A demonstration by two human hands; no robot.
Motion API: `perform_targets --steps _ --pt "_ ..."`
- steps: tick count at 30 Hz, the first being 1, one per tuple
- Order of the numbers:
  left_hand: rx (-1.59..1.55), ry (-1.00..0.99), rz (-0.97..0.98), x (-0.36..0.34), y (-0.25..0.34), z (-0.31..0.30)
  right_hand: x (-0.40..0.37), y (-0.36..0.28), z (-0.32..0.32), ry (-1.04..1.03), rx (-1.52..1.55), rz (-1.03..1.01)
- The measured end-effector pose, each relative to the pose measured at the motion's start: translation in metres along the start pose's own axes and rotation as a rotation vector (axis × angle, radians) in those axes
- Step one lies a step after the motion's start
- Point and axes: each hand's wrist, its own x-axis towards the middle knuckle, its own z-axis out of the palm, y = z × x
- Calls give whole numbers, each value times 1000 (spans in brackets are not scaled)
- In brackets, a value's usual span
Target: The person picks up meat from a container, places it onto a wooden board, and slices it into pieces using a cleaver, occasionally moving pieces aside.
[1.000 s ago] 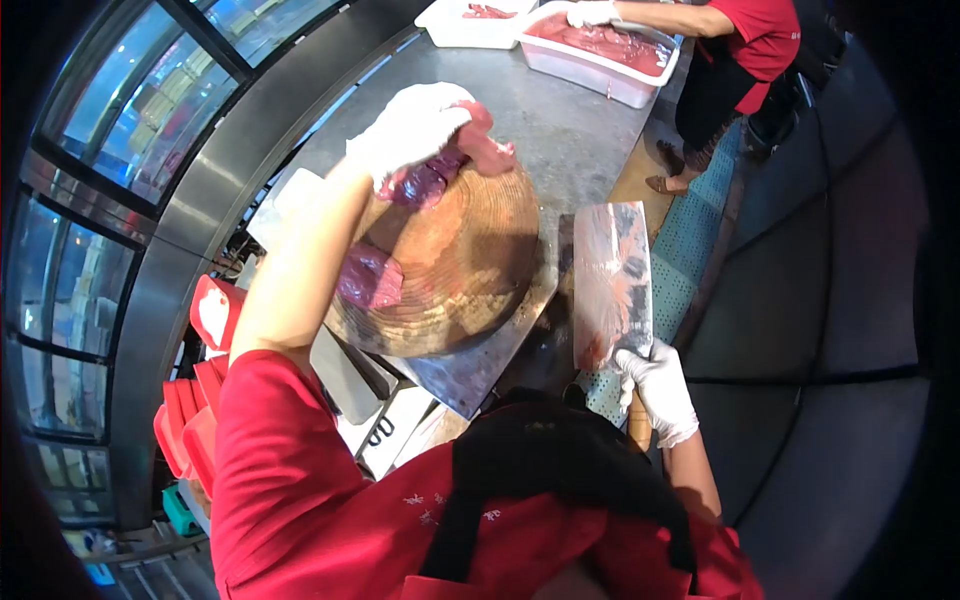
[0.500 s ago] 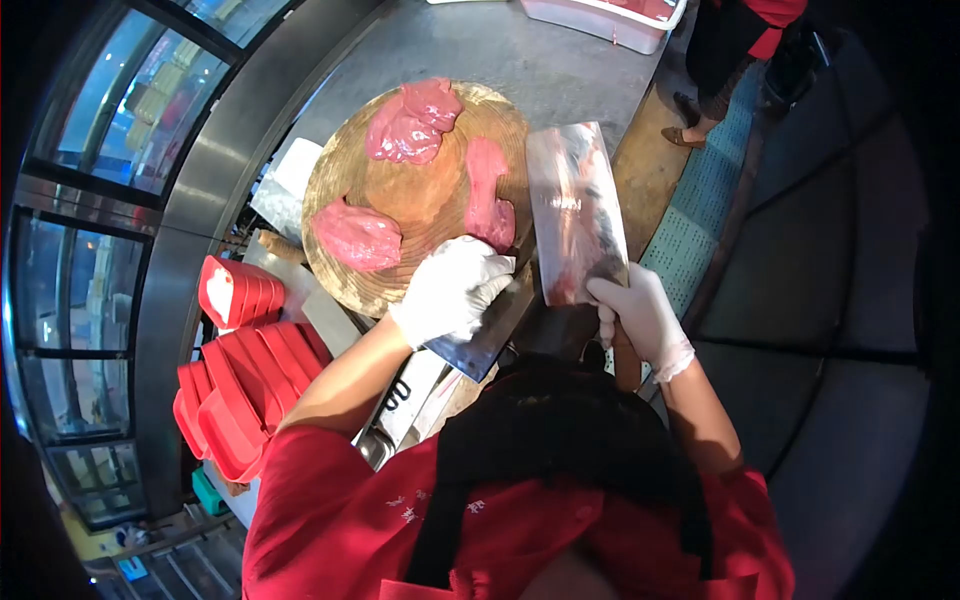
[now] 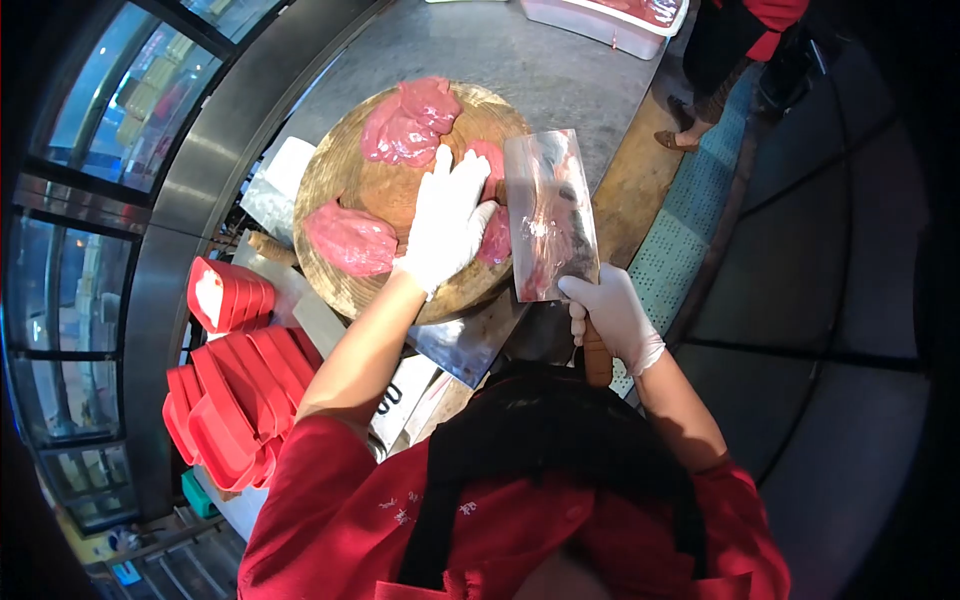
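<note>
White gloves on left hand (image 3: 447,225) and right hand (image 3: 610,315). The cleaver (image 3: 548,215) blade is silver with red smears, handle brown; chopping block (image 3: 385,190) tan with ring grain, pink-red meat slab (image 3: 408,122) at its 12 o'clock, second slab (image 3: 350,238) at 8 o'clock. Red trays (image 3: 235,390) at the block's 7 o'clock, grey counter (image 3: 500,50), teal dotted floor mat (image 3: 680,250).

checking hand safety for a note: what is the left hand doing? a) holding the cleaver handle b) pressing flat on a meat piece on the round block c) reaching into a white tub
B: the left hand lies flat on a meat piece on the wooden block, while the right hand grips the cleaver.
</note>
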Motion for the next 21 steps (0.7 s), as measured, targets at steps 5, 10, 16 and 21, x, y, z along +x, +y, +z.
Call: perform_targets --steps 5,10,16,21 --pt "118 -242 -77 9 7 8 4 -2 2 20 -28 18" --pt "120 -237 -28 10 2 10 25 -12 0 20 -77 -13" --pt "95 -191 -4 9 -3 14 65 -42 1 50 -159 -35" --pt "109 -179 7 9 -1 13 52 -29 1 10 -196 -86"
